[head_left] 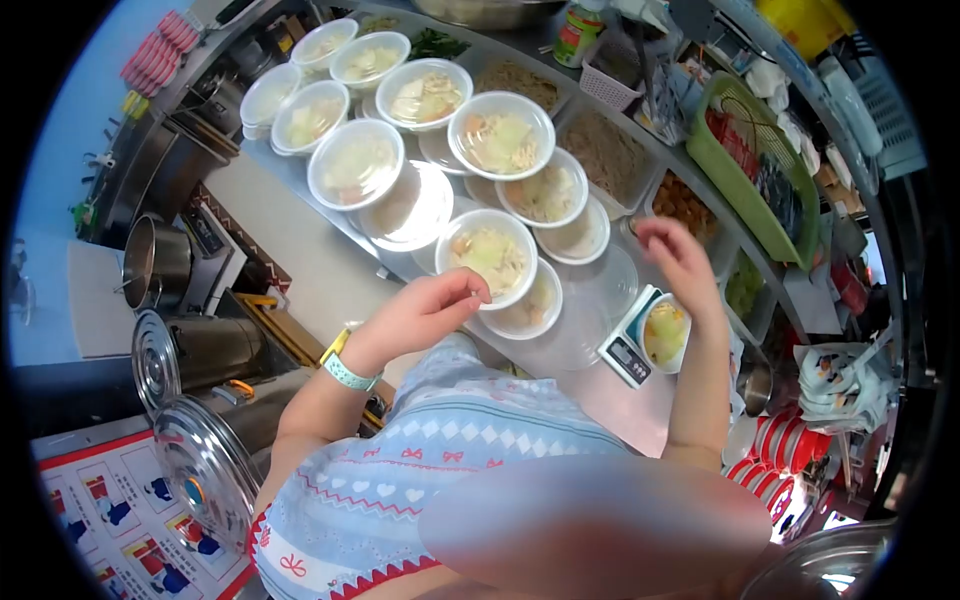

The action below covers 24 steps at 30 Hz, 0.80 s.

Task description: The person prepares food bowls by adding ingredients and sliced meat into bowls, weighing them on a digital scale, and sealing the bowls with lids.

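Gently steady the filled bowl (492,250) level: your left hand (425,308) curls its fingers at the rim (535,265), but whether they or your right hand (680,262) clamp anything, I can't tell.

Lidded bowls (502,133) are gathered on the table (625,405), one touched at its rim by the left hand (432,308).
The right hand (680,264) is held near the food trays (604,150), while another bowl (665,337) is set on a digital scale (628,360).
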Available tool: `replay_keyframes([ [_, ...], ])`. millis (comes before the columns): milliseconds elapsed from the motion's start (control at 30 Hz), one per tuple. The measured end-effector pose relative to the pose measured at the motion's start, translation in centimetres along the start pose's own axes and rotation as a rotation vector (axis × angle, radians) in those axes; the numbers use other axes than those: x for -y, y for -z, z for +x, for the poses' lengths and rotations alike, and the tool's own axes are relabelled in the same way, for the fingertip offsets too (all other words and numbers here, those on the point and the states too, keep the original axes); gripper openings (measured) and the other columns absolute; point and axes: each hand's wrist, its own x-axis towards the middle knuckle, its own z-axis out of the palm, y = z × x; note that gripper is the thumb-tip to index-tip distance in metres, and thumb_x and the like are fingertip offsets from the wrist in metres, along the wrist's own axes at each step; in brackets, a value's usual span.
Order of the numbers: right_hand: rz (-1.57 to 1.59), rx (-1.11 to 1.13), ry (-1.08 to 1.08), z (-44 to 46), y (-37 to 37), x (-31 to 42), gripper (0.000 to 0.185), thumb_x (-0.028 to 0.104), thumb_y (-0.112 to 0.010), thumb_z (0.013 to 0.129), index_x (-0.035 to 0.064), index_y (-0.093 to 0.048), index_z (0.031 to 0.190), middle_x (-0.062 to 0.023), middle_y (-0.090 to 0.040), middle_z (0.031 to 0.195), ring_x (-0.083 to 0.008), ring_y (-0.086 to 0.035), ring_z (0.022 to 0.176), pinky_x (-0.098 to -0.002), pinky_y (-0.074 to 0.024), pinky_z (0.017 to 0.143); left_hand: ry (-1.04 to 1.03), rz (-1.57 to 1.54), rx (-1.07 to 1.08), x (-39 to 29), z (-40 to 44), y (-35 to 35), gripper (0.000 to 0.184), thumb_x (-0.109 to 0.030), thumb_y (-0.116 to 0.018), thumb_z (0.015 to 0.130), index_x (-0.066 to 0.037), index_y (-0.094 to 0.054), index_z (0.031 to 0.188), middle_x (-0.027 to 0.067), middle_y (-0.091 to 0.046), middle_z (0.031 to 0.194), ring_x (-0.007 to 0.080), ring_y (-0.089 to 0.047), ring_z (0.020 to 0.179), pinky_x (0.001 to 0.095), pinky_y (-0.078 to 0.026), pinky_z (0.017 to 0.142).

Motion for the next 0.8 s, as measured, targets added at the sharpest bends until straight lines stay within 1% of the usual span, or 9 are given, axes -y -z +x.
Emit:
replay_keyframes([
  [133, -0.297, -0.076, 0.360, 11.8, -2.4, 6.4, 0.032, 0.016, -0.057, 0.092, 0.0065, -0.056, 0.122, -0.0093, -0.058, 0.116, -0.0192, -0.058, 0.103, -0.0308, -0.0457, 0.091, 0.081, -0.047, -0.035, 0.2, -2.2, 4.1, 0.010, -0.006, -0.051, 0.095, -0.004, -0.056, 0.104, -0.0066, -0.045, 0.078, 0.0017, -0.038, 0.069, 0.0180, -0.034, 0.060],
  [200, -0.495, -0.104, 0.503, 19.2, -3.9, 9.3, 0.036, 0.015, -0.056, 0.093, 0.0050, -0.052, 0.128, -0.0099, -0.057, 0.118, -0.0177, -0.055, 0.111, -0.0302, -0.0442, 0.094, 0.047, -0.105, -0.034, 0.8, -2.6, 6.7, 0.012, -0.007, -0.052, 0.095, -0.004, -0.057, 0.105, -0.0061, -0.047, 0.080, 0.0020, -0.041, 0.070, 0.0182, -0.035, 0.060],
  [267, -0.645, -0.134, 0.490, 27.3, -5.2, 10.8, 0.044, 0.029, -0.059, 0.090, 0.0120, -0.051, 0.130, -0.0148, -0.056, 0.124, -0.0295, -0.055, 0.113, -0.0370, -0.0447, 0.096, 0.011, -0.156, -0.026, 1.3, -2.5, 10.0, 0.013, -0.008, -0.053, 0.095, -0.004, -0.058, 0.107, -0.0056, -0.050, 0.082, 0.0023, -0.043, 0.071, 0.0185, -0.037, 0.061],
  [333, -0.830, -0.200, 0.530, 35.7, -6.0, 10.9, 0.050, 0.035, -0.061, 0.087, 0.0163, -0.050, 0.132, -0.0158, -0.054, 0.128, -0.0302, -0.052, 0.119, -0.0396, -0.0439, 0.098, 0.015, -0.158, -0.063, 1.9, -2.4, 13.3, 0.013, -0.007, -0.053, 0.095, -0.003, -0.058, 0.106, -0.0059, -0.050, 0.083, 0.0023, -0.043, 0.071, 0.0184, -0.037, 0.061],
  [433, -1.085, -0.181, 0.372, 44.7, -6.6, 10.6, 0.056, 0.040, -0.063, 0.087, 0.0178, -0.047, 0.137, -0.0145, -0.051, 0.135, -0.0302, -0.051, 0.122, -0.0398, -0.0444, 0.096, 0.042, -0.210, -0.040, 2.2, -2.4, 18.1, 0.013, -0.008, -0.053, 0.096, -0.004, -0.057, 0.107, -0.0051, -0.049, 0.084, 0.0032, -0.043, 0.073, 0.0183, -0.037, 0.063],
  [500, -1.099, 0.018, -0.061, 46.8, -7.2, 11.7, 0.069, 0.052, -0.064, 0.083, 0.0224, -0.042, 0.141, -0.0155, -0.048, 0.138, -0.0321, -0.049, 0.124, -0.0416, -0.0419, 0.101, 0.011, -0.270, -0.066, 2.4, -2.2, 20.6, 0.013, -0.007, -0.051, 0.096, -0.004, -0.055, 0.108, -0.0039, -0.048, 0.085, 0.0042, -0.043, 0.075, 0.0188, -0.037, 0.064],
  [533, -1.105, 0.010, -0.074, 47.6, -7.6, 12.3, 0.069, 0.052, -0.064, 0.083, 0.0224, -0.042, 0.141, -0.0155, -0.048, 0.138, -0.0321, -0.049, 0.124, -0.0416, -0.0419, 0.101, 0.009, -0.275, -0.051, 2.8, -2.3, 21.9, 0.013, -0.007, -0.051, 0.096, -0.004, -0.055, 0.108, -0.0039, -0.048, 0.085, 0.0042, -0.043, 0.075, 0.0188, -0.037, 0.064],
  [633, -1.414, 0.098, -0.262, 48.7, -9.2, 14.2, 0.086, 0.066, -0.062, 0.076, 0.0270, -0.032, 0.147, -0.0157, -0.032, 0.150, -0.0339, -0.037, 0.134, -0.0466, -0.0357, 0.105, 0.023, -0.344, -0.058, 3.9, -2.2, 24.6, 0.013, -0.007, -0.050, 0.096, -0.004, -0.055, 0.108, -0.0034, -0.048, 0.084, 0.0050, -0.044, 0.075, 0.0195, -0.038, 0.064],
  [800, -1.441, 0.126, -0.311, 50.6, -10.2, 13.0, 0.083, 0.055, -0.064, 0.078, 0.0304, -0.027, 0.149, -0.0163, -0.030, 0.151, -0.0368, -0.034, 0.135, -0.0486, -0.0363, 0.103, -0.009, -0.318, -0.090, 4.4, -1.1, 27.2, 0.015, -0.006, -0.048, 0.095, -0.003, -0.051, 0.109, 0.0007, -0.049, 0.083, 0.0079, -0.045, 0.069, 0.0213, -0.040, 0.059],
])
